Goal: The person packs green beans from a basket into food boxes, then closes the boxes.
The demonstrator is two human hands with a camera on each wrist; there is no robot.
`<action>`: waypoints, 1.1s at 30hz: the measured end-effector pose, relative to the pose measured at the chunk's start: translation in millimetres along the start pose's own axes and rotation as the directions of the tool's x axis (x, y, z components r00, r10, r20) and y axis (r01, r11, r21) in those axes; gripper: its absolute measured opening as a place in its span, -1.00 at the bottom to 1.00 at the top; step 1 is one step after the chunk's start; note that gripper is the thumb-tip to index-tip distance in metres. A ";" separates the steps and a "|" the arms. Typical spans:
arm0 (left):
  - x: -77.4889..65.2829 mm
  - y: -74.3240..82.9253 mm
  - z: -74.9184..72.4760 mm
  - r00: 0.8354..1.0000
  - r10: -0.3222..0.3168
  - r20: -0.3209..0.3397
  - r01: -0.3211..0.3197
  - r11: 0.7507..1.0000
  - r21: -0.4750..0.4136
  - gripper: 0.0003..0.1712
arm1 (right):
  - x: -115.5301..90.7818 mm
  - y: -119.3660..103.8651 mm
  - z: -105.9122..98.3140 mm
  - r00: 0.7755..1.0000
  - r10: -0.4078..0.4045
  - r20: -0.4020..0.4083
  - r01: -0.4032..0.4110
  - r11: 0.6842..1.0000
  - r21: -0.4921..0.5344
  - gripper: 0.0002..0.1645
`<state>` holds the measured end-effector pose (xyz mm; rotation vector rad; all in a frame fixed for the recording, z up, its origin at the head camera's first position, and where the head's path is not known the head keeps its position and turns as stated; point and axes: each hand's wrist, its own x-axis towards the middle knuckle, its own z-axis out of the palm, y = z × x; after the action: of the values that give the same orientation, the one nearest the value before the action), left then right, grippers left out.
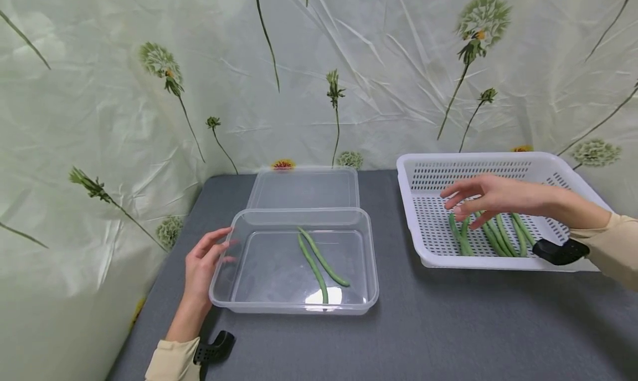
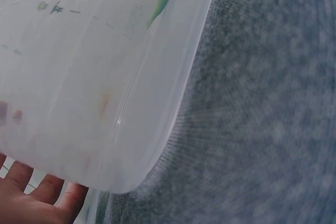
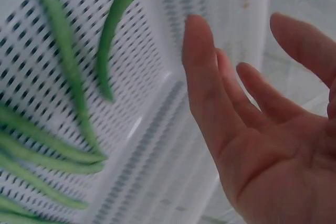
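Two green beans [image 1: 319,262] lie in a clear plastic container [image 1: 269,276]. At its left wall is my left hand [image 1: 201,267], fingers spread and resting against the side. In the left wrist view the left hand [image 2: 42,198] shows at the lower corner beside the container wall [image 2: 152,119]. Over a white perforated basket [image 1: 428,220] hovers my right hand [image 1: 503,197], its fingers relaxed and holding nothing. Several green beans [image 1: 503,234] lie in the basket beneath it. The right wrist view shows the right hand [image 3: 262,140] with apart fingers, clear of the beans [image 3: 68,61].
Behind the container a clear flat lid [image 1: 304,187] lies on the grey cloth [image 1: 399,320]. A floral-patterned sheet [image 1: 389,71] hangs behind and at the left of the table. The basket stands to the right of the container, with a gap between them.
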<state>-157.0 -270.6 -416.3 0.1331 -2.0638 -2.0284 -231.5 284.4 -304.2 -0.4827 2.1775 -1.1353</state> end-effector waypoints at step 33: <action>-2.0 -2.3 -1.1 1.000 0.020 0.011 -0.020 0.999 0.032 -0.66 | 31.3 57.2 -8.4 0.889 0.372 0.266 -0.438 0.859 0.264 -0.33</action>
<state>-155.0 -271.3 -418.9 0.1065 -2.0962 -1.9898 -262.1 303.6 -359.2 0.0115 1.7578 -1.1094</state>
